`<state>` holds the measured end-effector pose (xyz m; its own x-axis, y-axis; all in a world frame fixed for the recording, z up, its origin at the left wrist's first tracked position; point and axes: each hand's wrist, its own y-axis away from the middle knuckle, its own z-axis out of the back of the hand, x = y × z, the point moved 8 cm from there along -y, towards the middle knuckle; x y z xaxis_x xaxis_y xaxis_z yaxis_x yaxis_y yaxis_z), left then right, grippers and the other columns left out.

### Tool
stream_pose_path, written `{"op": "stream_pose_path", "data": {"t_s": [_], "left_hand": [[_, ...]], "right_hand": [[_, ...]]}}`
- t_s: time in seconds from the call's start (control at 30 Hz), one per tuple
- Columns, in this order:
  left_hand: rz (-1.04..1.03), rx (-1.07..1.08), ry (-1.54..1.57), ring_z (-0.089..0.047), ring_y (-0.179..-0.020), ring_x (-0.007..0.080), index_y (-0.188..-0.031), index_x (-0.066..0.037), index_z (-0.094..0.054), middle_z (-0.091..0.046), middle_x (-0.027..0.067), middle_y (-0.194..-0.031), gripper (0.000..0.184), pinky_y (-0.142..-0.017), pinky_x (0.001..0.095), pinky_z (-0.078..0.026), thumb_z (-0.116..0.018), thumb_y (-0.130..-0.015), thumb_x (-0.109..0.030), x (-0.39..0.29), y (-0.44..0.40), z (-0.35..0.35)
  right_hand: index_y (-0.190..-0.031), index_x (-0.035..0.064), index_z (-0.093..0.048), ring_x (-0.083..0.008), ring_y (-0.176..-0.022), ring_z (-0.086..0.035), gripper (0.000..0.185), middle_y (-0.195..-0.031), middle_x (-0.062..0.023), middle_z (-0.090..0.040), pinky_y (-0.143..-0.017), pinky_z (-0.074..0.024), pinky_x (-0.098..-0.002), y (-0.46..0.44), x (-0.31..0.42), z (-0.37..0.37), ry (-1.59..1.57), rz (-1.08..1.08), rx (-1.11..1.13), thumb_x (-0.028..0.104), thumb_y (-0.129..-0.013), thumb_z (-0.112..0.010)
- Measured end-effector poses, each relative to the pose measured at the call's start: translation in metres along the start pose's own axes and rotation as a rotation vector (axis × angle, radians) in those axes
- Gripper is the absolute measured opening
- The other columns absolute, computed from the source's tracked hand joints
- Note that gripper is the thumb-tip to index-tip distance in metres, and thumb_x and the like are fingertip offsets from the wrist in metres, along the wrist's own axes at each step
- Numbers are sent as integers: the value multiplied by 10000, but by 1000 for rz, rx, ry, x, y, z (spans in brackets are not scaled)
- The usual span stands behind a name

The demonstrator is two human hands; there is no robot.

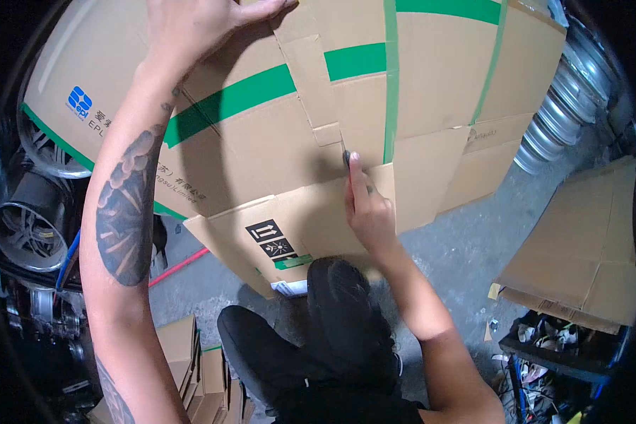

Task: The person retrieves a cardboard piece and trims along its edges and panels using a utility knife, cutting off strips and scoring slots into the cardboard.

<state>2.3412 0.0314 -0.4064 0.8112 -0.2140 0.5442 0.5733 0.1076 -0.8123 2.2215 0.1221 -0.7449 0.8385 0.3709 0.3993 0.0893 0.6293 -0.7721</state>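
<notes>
A large cardboard box (254, 162) with green tape stands in front of me, its panel facing up toward me. My left hand (201, 25) rests on its upper part, thumb stretched out; the other fingers run past the top edge of the view. In my right hand (371, 212) is a small box cutter (347, 158), mostly hidden by the fingers, its dark tip against the panel. That tip meets the lower end of a thin line in the cardboard, just under a rectangular strip (326, 133). Below, a flap (318, 219) with printed handling symbols hangs near my knees.
Shiny metal coils (565, 92) stand at the right, behind the box. A flattened carton (572, 240) leans over a dark crate (558, 346) of scraps. At left are metal rolls (32, 233), a red bar (180, 266) and folded cardboard (208, 381) on the grey floor (438, 275).
</notes>
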Motion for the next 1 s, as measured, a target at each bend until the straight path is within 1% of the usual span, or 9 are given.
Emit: {"op": "stream_pose_path", "data": {"t_s": [0.2,0.23,0.3,0.37,0.53,0.63,0.83,0.93,1.0], "left_hand": [[95,211,-36,-182,-1560,395,-1623,-113,-278,-286,190,-1649,1158,-1262,620,-63,-778,-714,-626,-29,49,-4],[93,195,89,-167,-1565,406,-1605,-122,-339,-281,171,-1666,1041,-1254,634,-37,-700,-797,-670,-36,66,-4],[89,80,244,-229,-1568,268,-1602,-215,-405,-341,36,-1669,1131,-1243,592,32,-715,-693,-812,-55,113,-16],[102,222,220,-146,-1593,292,-1602,-200,-402,-301,51,-1690,1104,-1251,585,68,-696,-728,-807,-80,148,-24],[130,221,236,-64,-1601,351,-1591,-177,-414,-300,66,-1687,1093,-1242,623,87,-692,-739,-803,-124,203,-34],[117,199,235,-54,-1602,353,-1580,-182,-432,-298,60,-1689,1095,-1239,632,92,-727,-716,-787,-145,221,-41],[86,247,260,-57,-1601,357,-1560,-213,-462,-290,43,-1695,1060,-1239,636,96,-759,-703,-761,-164,249,-49],[77,255,253,-58,-1601,354,-1560,-220,-463,-292,40,-1694,1043,-1240,633,100,-749,-715,-761,-165,253,-52],[70,257,246,-57,-1601,354,-1561,-221,-461,-288,39,-1695,1034,-1239,633,103,-738,-725,-763,-166,254,-54]], "right_hand": [[-1528,79,-479,-240,-493,-582,565,-795,-69,-653,-471,-522,-394,1,-2,3,128,6,47,145,-991,-643],[-1524,85,-486,-235,-473,-563,564,-781,-63,-644,-468,-517,-397,1,-3,5,139,4,42,152,-988,-648],[-1517,94,-495,-255,-479,-587,559,-802,-76,-661,-473,-527,-406,0,-3,8,182,15,23,163,-986,-653],[-1512,100,-499,-275,-506,-620,555,-835,-90,-679,-481,-541,-416,-3,-2,7,166,13,43,165,-984,-655],[-1516,97,-485,-316,-604,-693,556,-930,-123,-714,-514,-579,-422,-7,-7,9,128,-12,174,145,-985,-642],[-1544,41,-424,-266,-582,-690,631,-958,-128,-706,-503,-583,-383,-6,-6,7,161,65,172,104,-941,-602],[-1506,22,-486,-159,-557,-668,601,-925,-65,-696,-499,-567,-300,-7,3,11,263,83,125,155,-939,-638],[-1551,105,-454,-281,-555,-676,604,-876,-121,-709,-490,-551,-406,-6,-1,9,118,8,32,145,-979,-644],[-1545,107,-465,-278,-550,-673,593,-847,-113,-705,-494,-551,-407,-7,-1,8,135,2,33,145,-980,-643]]}}
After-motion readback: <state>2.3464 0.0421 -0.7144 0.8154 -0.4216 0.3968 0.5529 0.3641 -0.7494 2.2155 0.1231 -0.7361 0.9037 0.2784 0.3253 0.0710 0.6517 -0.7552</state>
